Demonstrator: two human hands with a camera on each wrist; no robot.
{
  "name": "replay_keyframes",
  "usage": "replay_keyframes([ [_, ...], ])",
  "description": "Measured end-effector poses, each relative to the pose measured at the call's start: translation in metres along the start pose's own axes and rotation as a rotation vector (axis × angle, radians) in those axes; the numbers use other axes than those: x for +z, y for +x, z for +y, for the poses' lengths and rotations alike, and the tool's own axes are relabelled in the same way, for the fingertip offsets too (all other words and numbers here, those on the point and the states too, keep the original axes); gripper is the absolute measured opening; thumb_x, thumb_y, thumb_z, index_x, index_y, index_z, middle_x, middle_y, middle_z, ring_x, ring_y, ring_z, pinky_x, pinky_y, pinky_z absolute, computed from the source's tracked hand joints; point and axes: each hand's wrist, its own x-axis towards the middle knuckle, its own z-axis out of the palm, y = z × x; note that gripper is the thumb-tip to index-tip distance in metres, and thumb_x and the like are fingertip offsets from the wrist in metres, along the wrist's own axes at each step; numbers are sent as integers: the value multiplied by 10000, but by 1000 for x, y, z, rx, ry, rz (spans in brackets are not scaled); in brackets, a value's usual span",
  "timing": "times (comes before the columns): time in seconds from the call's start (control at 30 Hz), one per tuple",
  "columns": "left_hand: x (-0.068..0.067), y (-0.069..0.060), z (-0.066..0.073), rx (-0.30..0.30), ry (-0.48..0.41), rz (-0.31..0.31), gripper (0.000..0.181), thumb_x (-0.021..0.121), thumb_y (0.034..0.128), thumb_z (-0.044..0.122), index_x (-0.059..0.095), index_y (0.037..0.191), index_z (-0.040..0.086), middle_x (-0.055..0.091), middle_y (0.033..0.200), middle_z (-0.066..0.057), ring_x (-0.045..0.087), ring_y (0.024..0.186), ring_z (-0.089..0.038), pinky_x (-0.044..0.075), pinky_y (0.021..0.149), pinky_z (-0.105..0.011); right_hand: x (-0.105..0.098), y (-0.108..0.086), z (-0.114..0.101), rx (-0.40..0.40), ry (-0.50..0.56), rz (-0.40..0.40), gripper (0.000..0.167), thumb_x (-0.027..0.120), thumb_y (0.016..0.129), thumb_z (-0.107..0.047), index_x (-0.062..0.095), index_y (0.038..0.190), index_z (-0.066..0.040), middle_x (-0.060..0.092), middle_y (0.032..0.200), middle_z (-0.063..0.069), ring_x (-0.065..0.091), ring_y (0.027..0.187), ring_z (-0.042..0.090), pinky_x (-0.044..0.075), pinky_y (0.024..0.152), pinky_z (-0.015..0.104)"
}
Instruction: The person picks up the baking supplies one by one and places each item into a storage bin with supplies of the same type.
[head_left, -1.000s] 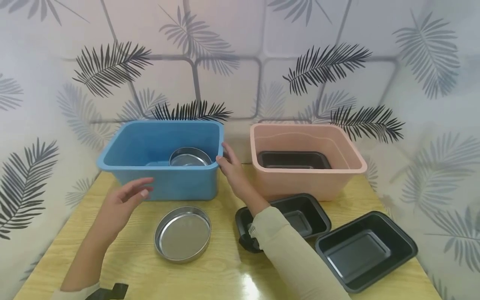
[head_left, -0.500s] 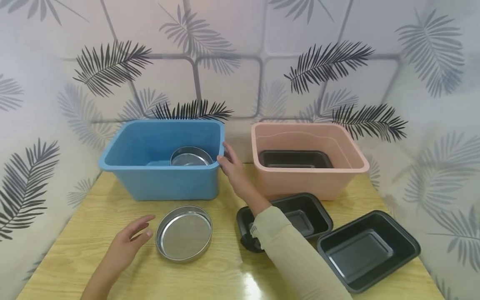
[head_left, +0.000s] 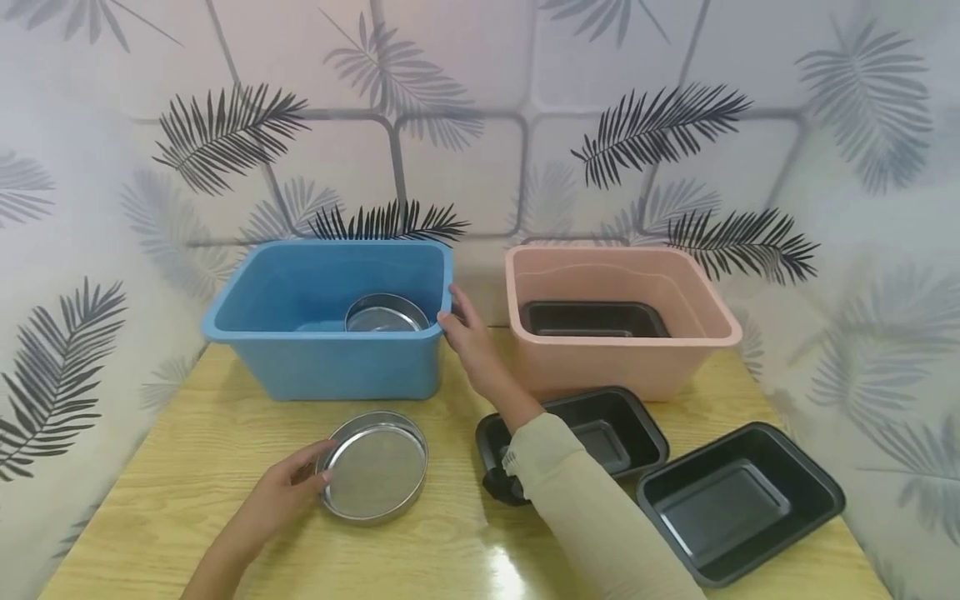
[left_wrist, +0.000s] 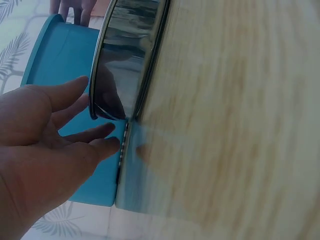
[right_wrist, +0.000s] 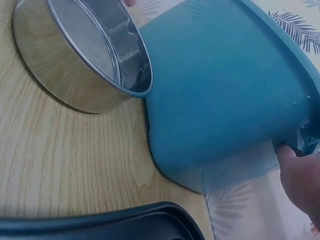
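A round metal sieve (head_left: 377,473) lies on the table in front of the blue bin (head_left: 337,367). My left hand (head_left: 283,490) is at its left side, thumb and fingers spread about the rim; in the left wrist view the fingers are loosely bent beside the sieve wall (left_wrist: 127,55), and contact is hard to tell. My right hand (head_left: 474,343) grips the right rim of the blue bin, thumb on the front side; its other fingers are partly hidden behind the rim. A second round sieve (head_left: 384,314) sits inside the blue bin.
A pink bin (head_left: 615,362) stands to the right, with a black loaf pan (head_left: 596,318) inside. Two more black pans lie on the table: one rectangular pan (head_left: 626,433) partly under my right forearm, another pan (head_left: 738,504) near the right edge. A patterned wall covering (head_left: 480,167) stands behind.
My left hand has come down from in front of the blue bin and moved right to the sieve's left rim. The right hand has stayed on the bin's rim.
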Motion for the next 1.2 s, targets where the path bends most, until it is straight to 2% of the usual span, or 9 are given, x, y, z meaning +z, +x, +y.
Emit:
replay_keyframes([
  [0.2, 4, 3, -5, -38, -4, -64, 499, 603, 1017, 242, 496, 1489, 120, 225, 1631, -265, 103, 1513, -493, 152, 1211, -636, -2, -3, 1, -3, -2, -8, 597, 513, 1046, -219, 289, 1599, -184, 351, 1581, 215, 383, 1445, 315, 322, 1212, 500],
  [0.33, 4, 4, -4, -40, 27, -72, 560, 590, 1025, 259, 429, 1525, 63, 189, 1623, -298, 85, 1509, -500, 124, 1211, -634, -3, -2, 1, -9, -1, -4, 592, 515, 1047, -225, 296, 1596, -189, 366, 1573, 203, 389, 1440, 309, 323, 1211, 501],
  [0.47, 4, 2, 0, -15, 71, -50, 589, 564, 1036, 211, 357, 1540, -11, 243, 1595, -315, 207, 1478, -500, 237, 1182, -598, -2, -2, 0, -5, 1, -13, 594, 518, 1047, -224, 294, 1597, -195, 367, 1574, 192, 388, 1444, 303, 320, 1214, 494],
  [0.6, 3, -1, 4, 25, 112, -1, 544, 535, 1048, 177, 373, 1540, 8, 323, 1571, -292, 325, 1437, -468, 328, 1140, -551, 0, -2, -2, -6, -10, -22, 599, 514, 1045, -238, 288, 1598, -200, 347, 1589, 195, 375, 1455, 307, 315, 1214, 505],
  [0.73, 0, -3, 5, 42, 87, 34, 518, 515, 1061, 200, 390, 1547, 70, 334, 1588, -239, 353, 1437, -435, 338, 1142, -535, 0, -2, -3, -11, -13, -18, 603, 509, 1045, -233, 281, 1601, -190, 340, 1589, 211, 373, 1455, 319, 312, 1212, 523],
  [0.83, -3, -5, 4, 55, 62, 49, 508, 532, 1057, 233, 426, 1534, 93, 362, 1583, -219, 406, 1413, -440, 395, 1123, -526, -1, -2, -3, -13, -16, -15, 606, 510, 1046, -225, 276, 1603, -184, 342, 1587, 214, 374, 1454, 328, 312, 1210, 530],
  [1.0, -5, -7, 5, 45, -24, 68, 488, 597, 1027, 263, 509, 1489, 134, 467, 1529, -199, 526, 1324, -428, 548, 1006, -383, -1, -2, -3, -8, -11, -24, 601, 508, 1052, -221, 273, 1604, -180, 325, 1596, 223, 361, 1462, 343, 303, 1211, 543],
  [1.1, -5, -8, 7, 31, -71, 78, 504, 635, 1004, 304, 531, 1473, 150, 528, 1477, -189, 568, 1285, -337, 564, 948, -283, -1, -2, -2, 0, -3, -16, 594, 509, 1052, -217, 284, 1600, -188, 336, 1590, 214, 364, 1460, 340, 305, 1212, 539],
  [1.2, -6, -8, 8, 18, -101, 87, 536, 668, 981, 327, 533, 1470, 152, 561, 1441, -181, 611, 1217, -171, 552, 918, -227, -1, -1, -1, 5, 11, -8, 593, 512, 1049, -205, 290, 1598, -187, 343, 1584, 213, 369, 1457, 338, 306, 1213, 531],
])
